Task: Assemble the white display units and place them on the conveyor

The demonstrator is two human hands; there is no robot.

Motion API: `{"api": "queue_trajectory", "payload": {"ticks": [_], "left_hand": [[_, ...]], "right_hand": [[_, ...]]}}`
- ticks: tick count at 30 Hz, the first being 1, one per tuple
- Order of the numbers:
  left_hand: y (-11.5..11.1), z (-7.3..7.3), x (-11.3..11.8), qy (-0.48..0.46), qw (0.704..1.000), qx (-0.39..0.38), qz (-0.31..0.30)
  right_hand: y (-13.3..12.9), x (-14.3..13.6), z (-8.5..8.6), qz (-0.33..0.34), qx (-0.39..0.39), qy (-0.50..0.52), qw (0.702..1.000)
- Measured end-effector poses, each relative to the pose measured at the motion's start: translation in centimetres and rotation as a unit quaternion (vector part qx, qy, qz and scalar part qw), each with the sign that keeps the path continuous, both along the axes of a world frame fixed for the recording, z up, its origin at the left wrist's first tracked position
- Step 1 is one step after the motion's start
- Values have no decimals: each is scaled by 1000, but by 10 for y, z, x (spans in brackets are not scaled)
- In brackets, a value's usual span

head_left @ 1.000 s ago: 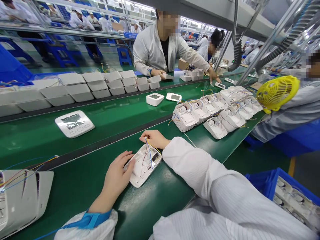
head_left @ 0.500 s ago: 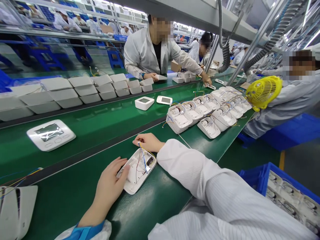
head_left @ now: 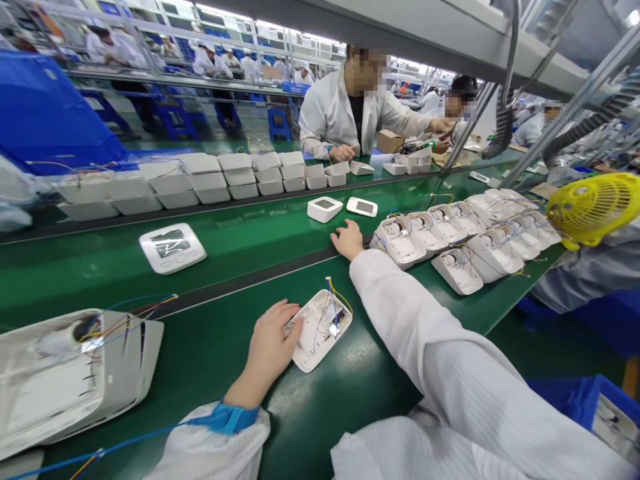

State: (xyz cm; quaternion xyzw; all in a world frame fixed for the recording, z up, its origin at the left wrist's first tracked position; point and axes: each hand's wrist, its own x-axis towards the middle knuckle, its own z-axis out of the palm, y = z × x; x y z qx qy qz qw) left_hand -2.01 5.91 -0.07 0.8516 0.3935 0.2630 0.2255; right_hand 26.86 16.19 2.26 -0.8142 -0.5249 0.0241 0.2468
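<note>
A white open housing (head_left: pixel 317 340) with blue, yellow and red wires lies on the green bench in front of me. My left hand (head_left: pixel 273 340) holds its left edge, thumb on the inside. My right hand (head_left: pixel 349 240) is stretched out over the far edge of the bench, fingers apart and holding nothing. Just beyond it, on the green belt, are a small white unit with a screen (head_left: pixel 362 207) and a thicker white device (head_left: pixel 325 209). A larger white device (head_left: pixel 173 249) with a film-covered screen lies on the belt at the left.
Several wired housings (head_left: pixel 400 241) stand in rows at the right, near a yellow fan (head_left: pixel 595 208). More housings (head_left: pixel 75 380) are stacked at the near left. White shells (head_left: pixel 200 179) line the belt's far side, where a person in a white coat (head_left: pixel 325 113) works.
My right hand has left the housing's far side and reached forward to the belt, its fingers now spread. My left hand stays on the housing. The view has shifted left.
</note>
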Motion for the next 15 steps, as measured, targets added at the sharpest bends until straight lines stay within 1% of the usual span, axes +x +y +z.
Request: {"api": "queue_trajectory", "payload": {"ticks": [4,7,11,15], "left_hand": [[-2,1,1,-13,1000,-6,2],[-4,3,1,-12,1000,-14,8],[-8,7,2,-12,1000,-22,13],[-8,9,4,-10,999,-26,20]], "right_hand": [[38,18,5,-56,-59,-23,996],[55,36,3,-76,-87,-41,992],[67,54,-8,-77,-123,-50,988],[68,55,-16,-70,-121,-77,987]]}}
